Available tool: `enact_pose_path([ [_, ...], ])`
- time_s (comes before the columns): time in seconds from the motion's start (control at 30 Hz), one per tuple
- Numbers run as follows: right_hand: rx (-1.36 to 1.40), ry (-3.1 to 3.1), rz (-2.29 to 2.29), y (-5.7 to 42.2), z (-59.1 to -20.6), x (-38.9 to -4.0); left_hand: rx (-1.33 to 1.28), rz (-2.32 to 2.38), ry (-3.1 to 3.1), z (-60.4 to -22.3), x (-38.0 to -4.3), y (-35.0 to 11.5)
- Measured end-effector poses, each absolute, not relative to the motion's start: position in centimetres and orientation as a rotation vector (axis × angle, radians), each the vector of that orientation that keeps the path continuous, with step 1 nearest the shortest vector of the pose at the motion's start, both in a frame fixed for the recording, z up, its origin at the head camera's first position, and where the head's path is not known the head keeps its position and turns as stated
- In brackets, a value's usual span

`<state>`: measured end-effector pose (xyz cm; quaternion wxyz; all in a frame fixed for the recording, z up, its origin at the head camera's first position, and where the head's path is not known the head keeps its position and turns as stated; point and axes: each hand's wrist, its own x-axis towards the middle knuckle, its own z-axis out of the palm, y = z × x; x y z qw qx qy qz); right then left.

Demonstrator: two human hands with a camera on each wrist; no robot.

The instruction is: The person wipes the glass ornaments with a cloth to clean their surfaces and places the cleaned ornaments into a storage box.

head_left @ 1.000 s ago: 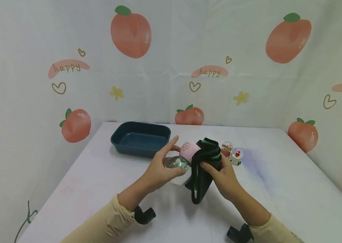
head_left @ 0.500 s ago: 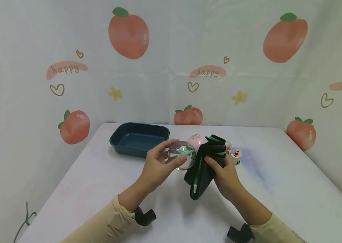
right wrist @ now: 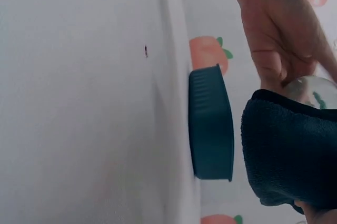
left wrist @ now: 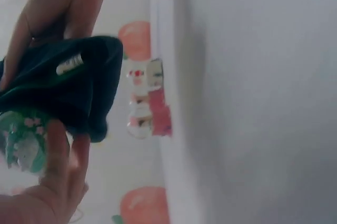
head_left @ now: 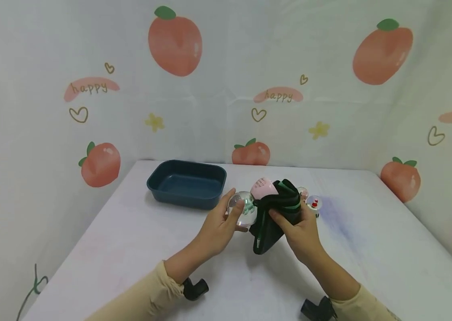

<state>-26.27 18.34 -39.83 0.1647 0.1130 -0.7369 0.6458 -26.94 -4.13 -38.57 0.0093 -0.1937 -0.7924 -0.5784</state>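
Observation:
My left hand (head_left: 219, 225) holds a snow globe by its clear glass ball (head_left: 246, 211), thumb across the front. Green and white shapes show inside the glass. The globe lies tilted in the air, its pink base (head_left: 264, 189), printed with small lettering, pointing up and away. A folded dark green cloth (head_left: 268, 232) is gripped in my right hand (head_left: 304, 232), thumb on the near side, and it lies against the globe's base and side. In the left wrist view the cloth (left wrist: 58, 79) hangs right beside the glass, covering part of the globe.
A dark blue rectangular tub (head_left: 186, 200) stands at the back left of the white table (head_left: 129, 258). Small snow globes stand behind my right hand, one with a Santa figure (head_left: 314, 203) and others with pinkish bases (left wrist: 159, 113). A peach-printed curtain (head_left: 210, 116) hangs behind.
The snow globe has turned in my left hand and moved slightly up and right, its base swinging away. The cloth has shifted right and up with my right hand.

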Motion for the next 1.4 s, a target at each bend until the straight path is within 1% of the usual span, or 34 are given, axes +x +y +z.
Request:
enact_pose_path([
  [0.17, 0.414, -2.080, 1.699, 18.4, -40.0, -26.3, -0.630, -1.918, -2.448, -38.4, -27.5, -4.2],
  [0.3, 0.423, -2.047, 1.711, 18.3, -39.9, -26.4, -0.673, -1.969, -2.396, -37.7, -27.5, -4.4],
  [0.4, 0.414, -2.041, 1.741, 18.2, -39.8, -26.4, -0.681, -1.911, -2.355, -37.5, -27.2, -4.4],
  [0.5, 0.380, -2.057, 1.777, 18.2, -39.8, -26.4, -0.741, -1.745, -2.310, -37.5, -26.8, -4.3],
  [0.7, 0.335, -2.016, 2.056, 18.2, -39.8, -26.4, -0.978, -1.170, -2.183, -37.6, -26.8, -4.5],
  [0.8, 0.308, -1.994, 2.155, 18.3, -39.7, -26.3, -1.030, -1.085, -2.132, -37.6, -27.0, -4.6],
  [0.9, 0.268, -1.960, 2.183, 18.5, -39.4, -26.1, -1.054, -1.203, -2.108, -37.8, -27.2, -4.5],
  [1.0, 0.281, -1.885, 2.208, 18.8, -39.2, -26.0, -1.046, -1.483, -2.043, -38.0, -27.1, -4.3],
  [1.13, 0.392, -1.775, 2.248, 18.9, -39.0, -25.8, -0.910, -1.926, -1.890, -37.8, -27.0, -4.2],
  [1.2, 0.447, -1.742, 2.261, 18.8, -38.9, -25.7, -0.840, -2.046, -1.840, -37.5, -27.1, -4.2],
  [1.27, 0.469, -1.726, 2.260, 18.8, -38.8, -25.7, -0.810, -2.076, -1.864, -37.3, -27.1, -4.3],
  [1.4, 0.441, -1.761, 2.172, 18.8, -39.0, -25.7, -0.779, -1.954, -2.071, -37.1, -26.6, -4.4],
])
